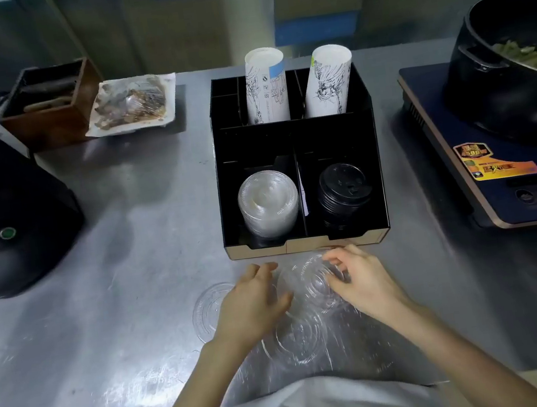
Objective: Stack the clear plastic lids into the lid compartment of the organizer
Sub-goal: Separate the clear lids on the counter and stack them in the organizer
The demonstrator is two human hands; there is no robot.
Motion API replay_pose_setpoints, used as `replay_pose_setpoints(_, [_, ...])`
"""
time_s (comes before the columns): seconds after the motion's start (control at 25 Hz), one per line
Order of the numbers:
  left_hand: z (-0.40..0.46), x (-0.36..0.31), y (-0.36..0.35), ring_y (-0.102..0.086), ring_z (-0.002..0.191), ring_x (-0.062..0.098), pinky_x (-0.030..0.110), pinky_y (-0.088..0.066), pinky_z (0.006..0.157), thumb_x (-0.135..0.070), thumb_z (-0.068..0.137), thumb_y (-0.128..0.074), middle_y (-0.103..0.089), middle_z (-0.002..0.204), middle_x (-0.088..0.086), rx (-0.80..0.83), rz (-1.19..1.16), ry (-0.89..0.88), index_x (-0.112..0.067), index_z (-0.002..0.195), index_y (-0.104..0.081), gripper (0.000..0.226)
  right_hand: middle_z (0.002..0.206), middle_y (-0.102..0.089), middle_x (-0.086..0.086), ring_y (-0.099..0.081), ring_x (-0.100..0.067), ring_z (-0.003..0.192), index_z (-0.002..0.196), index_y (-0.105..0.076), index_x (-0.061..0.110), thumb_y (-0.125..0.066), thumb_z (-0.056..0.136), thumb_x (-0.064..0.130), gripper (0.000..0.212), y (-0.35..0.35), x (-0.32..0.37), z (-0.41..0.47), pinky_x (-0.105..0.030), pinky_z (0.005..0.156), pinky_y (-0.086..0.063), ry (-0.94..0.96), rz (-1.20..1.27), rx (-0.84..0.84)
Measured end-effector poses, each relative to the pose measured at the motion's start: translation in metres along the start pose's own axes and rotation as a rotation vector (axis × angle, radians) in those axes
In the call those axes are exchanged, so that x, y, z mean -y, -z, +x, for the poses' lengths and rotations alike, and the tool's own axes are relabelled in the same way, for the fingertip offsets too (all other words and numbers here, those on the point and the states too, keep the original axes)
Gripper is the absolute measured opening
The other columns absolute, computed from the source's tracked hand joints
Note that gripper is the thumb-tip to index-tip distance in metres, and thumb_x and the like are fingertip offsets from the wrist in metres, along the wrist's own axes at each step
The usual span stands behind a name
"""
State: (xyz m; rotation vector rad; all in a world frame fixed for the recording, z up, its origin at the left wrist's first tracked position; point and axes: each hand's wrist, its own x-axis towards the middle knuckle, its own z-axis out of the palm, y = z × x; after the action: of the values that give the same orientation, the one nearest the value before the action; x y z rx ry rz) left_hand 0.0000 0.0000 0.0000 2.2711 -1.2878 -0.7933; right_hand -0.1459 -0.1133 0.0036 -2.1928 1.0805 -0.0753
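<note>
A black organizer [293, 141] stands on the steel counter. Its front left compartment holds a stack of clear lids [269, 203]; the front right one holds black lids [343, 192]. Just in front of it, my right hand [362, 279] grips a clear plastic lid [313, 283] by its right edge. My left hand [253, 303] is beside that lid's left edge, fingers spread, touching or nearly touching it. Another clear lid [296, 337] lies flat below between my wrists. A third clear lid [208, 310] lies on the counter left of my left hand.
Two rolls of paper cups [266, 86] stand in the organizer's back compartments. An induction cooker [496, 167] with a black pot [513, 65] is at the right. A black machine [2, 206], a wooden box [50, 106] and a wrapped food tray [132, 103] are at the left.
</note>
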Motion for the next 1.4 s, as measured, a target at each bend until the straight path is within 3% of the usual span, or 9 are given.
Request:
replay_pose_setpoints(0.6, [0.009, 0.008, -0.015, -0.052, 0.107, 0.024, 0.036, -0.047, 0.076, -0.026, 0.082, -0.059, -0.049, 0.118, 0.006, -0.017, 0.046, 0.034, -0.018, 0.122, -0.041, 0.045, 0.111, -0.056, -0.009, -0.06, -0.026, 0.093, 0.114, -0.053, 0.013, -0.058, 0.082, 0.012, 0.033, -0.017, -0.001, 0.01, -0.039, 0.086, -0.05, -0.095, -0.022, 0.021])
replay_pose_setpoints(0.8, [0.007, 0.005, -0.015, -0.059, 0.092, 0.028, 0.037, -0.049, 0.08, -0.015, 0.082, -0.058, -0.049, 0.115, 0.01, -0.092, -0.151, 0.014, -0.012, 0.118, -0.047, 0.038, 0.105, -0.053, -0.006, -0.058, -0.021, 0.088, 0.111, -0.056, 0.016, -0.056, 0.08, 0.005, 0.033, -0.021, 0.002, 0.006, -0.033, 0.085, -0.049, -0.093, 0.073, -0.099])
replay_pose_setpoints(0.96, [0.002, 0.005, -0.011, -0.054, 0.084, 0.015, 0.02, -0.042, 0.078, -0.012, 0.083, -0.058, -0.047, 0.106, 0.003, -0.174, -0.238, -0.024, -0.015, 0.119, -0.049, 0.037, 0.095, -0.052, 0.0, -0.053, -0.01, 0.073, 0.101, -0.06, 0.018, -0.057, 0.077, 0.003, 0.029, -0.02, 0.006, 0.005, -0.011, 0.072, -0.038, -0.076, 0.156, -0.146])
replay_pose_setpoints(1.12, [-0.004, 0.005, -0.004, -0.05, 0.081, 0.008, 0.015, -0.041, 0.073, -0.008, 0.082, -0.058, -0.045, 0.102, -0.003, -0.226, -0.264, -0.079, -0.018, 0.119, -0.05, 0.039, 0.089, -0.053, 0.002, -0.052, -0.002, 0.07, 0.096, -0.063, 0.015, -0.059, 0.077, 0.006, 0.021, -0.013, 0.013, 0.004, 0.004, 0.065, -0.033, -0.082, 0.245, -0.171])
replay_pose_setpoints(1.24, [-0.007, 0.003, 0.003, -0.052, 0.078, 0.001, 0.004, -0.039, 0.065, -0.007, 0.081, -0.058, -0.046, 0.099, -0.004, -0.271, -0.295, -0.113, -0.021, 0.117, -0.051, 0.039, 0.085, -0.053, 0.003, -0.052, -0.001, 0.069, 0.094, -0.063, 0.016, -0.061, 0.078, 0.008, 0.018, -0.006, 0.019, 0.005, 0.006, 0.065, -0.034, -0.06, 0.277, -0.192])
replay_pose_setpoints(1.4, [-0.006, -0.005, 0.015, -0.053, 0.077, -0.002, 0.001, -0.039, 0.064, -0.006, 0.081, -0.059, -0.044, 0.093, -0.013, -0.318, -0.339, -0.14, -0.02, 0.116, -0.053, 0.038, 0.081, -0.052, 0.009, -0.054, -0.002, 0.069, 0.091, -0.064, 0.022, -0.062, 0.077, 0.008, 0.019, 0.005, 0.028, 0.008, -0.007, 0.067, -0.042, -0.038, 0.325, -0.221])
